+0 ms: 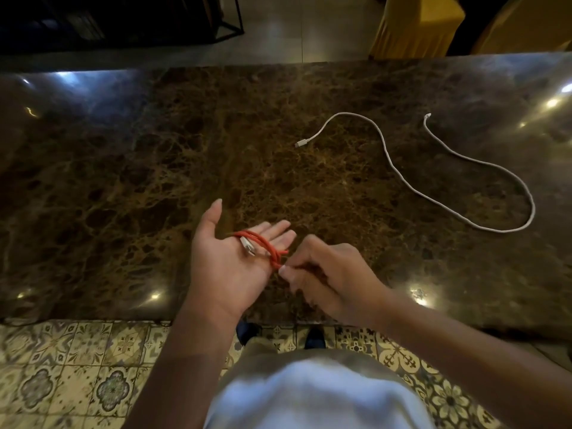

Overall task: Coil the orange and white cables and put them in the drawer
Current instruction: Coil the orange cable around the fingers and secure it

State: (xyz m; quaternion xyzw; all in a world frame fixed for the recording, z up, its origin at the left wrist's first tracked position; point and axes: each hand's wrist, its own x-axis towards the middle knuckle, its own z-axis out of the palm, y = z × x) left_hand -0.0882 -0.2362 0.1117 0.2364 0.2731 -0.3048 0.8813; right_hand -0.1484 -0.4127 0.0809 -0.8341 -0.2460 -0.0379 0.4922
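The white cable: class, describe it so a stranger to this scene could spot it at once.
On the dark marble table, look right of the two hands. The white cable lies there uncoiled in loose curves, untouched, unlike the orange cable wound around the left hand's fingers.

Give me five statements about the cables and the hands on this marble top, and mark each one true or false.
1. The orange cable is looped around the fingers of the left hand. True.
2. The white cable is already coiled. False: it lies spread out in loose curves on the marble table.
3. The right hand pinches the end of the orange cable. True.
4. The left hand is a closed fist. False: its palm faces up with the fingers straight.
5. The white cable touches the orange one. False: it lies apart, to the right and farther away.
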